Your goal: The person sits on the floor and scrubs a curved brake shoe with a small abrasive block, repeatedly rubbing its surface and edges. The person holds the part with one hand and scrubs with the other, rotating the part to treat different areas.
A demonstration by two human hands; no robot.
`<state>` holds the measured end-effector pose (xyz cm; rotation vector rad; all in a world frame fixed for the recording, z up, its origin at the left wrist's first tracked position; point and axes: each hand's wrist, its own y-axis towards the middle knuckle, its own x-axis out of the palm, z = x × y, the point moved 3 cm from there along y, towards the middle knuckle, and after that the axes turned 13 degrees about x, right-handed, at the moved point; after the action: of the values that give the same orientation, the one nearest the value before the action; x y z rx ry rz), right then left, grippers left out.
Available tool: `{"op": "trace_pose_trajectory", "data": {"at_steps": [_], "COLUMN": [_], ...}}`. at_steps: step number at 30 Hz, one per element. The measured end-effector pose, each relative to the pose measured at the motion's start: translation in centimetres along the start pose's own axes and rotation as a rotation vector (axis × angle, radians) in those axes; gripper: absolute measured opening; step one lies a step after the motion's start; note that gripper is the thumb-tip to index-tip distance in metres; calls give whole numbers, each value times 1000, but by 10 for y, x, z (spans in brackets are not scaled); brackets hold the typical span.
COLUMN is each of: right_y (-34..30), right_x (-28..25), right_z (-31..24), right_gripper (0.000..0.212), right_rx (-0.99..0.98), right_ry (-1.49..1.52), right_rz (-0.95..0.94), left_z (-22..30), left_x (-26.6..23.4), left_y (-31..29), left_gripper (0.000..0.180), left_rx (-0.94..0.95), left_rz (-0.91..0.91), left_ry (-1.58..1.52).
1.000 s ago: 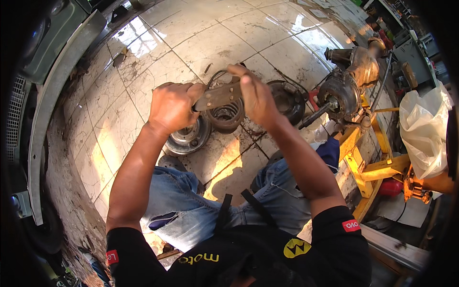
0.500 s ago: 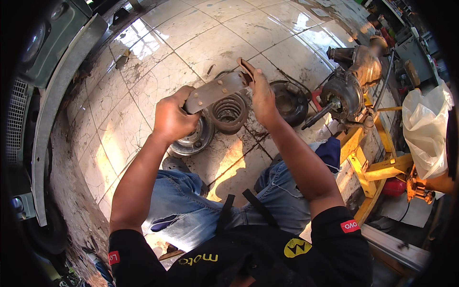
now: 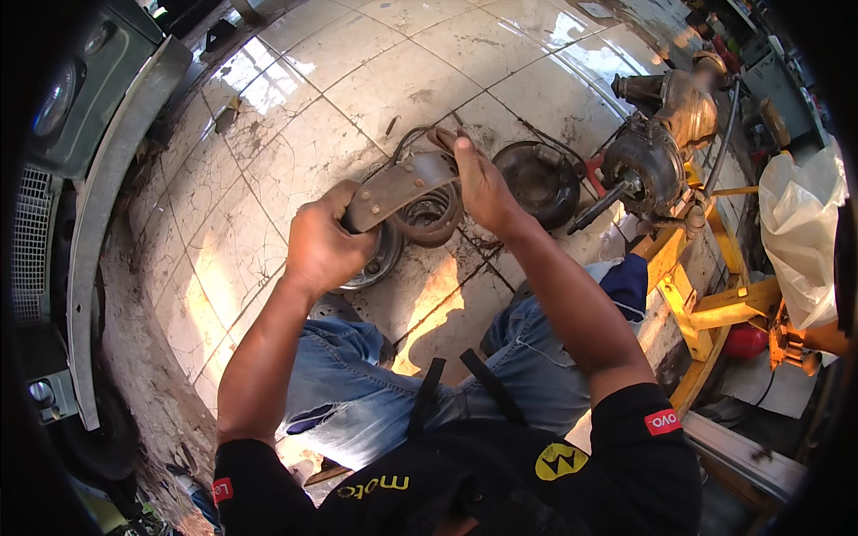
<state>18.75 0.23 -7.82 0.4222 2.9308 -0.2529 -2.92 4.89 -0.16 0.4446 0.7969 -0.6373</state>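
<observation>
Taking the middle of my view as the clock's centre, with twelve straight ahead, the tiled floor (image 3: 295, 143) spreads widest. A grey-green vehicle front (image 3: 109, 112) stands between nine and ten. At two lies the rusty axle assembly (image 3: 684, 121), and at three the yellow stand (image 3: 713, 313), with a pale plastic bag (image 3: 800, 237) just beyond it. Nearer, towards two, sits a black drum (image 3: 536, 183); at twelve, a ringed metal part (image 3: 429, 219). My left hand (image 3: 326, 241), towards ten, is clamped on the near end of a riveted curved plate (image 3: 393, 192), held between eleven and twelve. My right hand (image 3: 487, 192), at one, meets its far end; its fingers are hidden, so I can't tell whether they grip.
</observation>
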Motion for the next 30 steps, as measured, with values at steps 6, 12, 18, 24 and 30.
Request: {"op": "trace_pose_trajectory", "data": {"at_steps": [6, 12, 18, 24, 30], "right_y": [-12, -8, -2, -3, -5], "right_x": [11, 7, 4, 5, 8], "right_z": [-9, -5, -3, -8, -3], "right_gripper": [64, 69, 71, 76, 72], "right_rx": [-146, -37, 122, 42, 92], "right_ry": [49, 75, 154, 95, 92], "right_rz": [6, -42, -118, -90, -143], "left_z": [-2, -6, -7, -10, -13], "left_x": [-7, -7, -4, -4, -9], "left_y": [3, 1, -1, -5, -7], "left_gripper": [26, 27, 27, 28, 28], "left_rx": [-64, -56, -6, -7, -63], "left_rz": [46, 10, -37, 4, -4], "left_ry": [-115, -108, -145, -286, -406]}}
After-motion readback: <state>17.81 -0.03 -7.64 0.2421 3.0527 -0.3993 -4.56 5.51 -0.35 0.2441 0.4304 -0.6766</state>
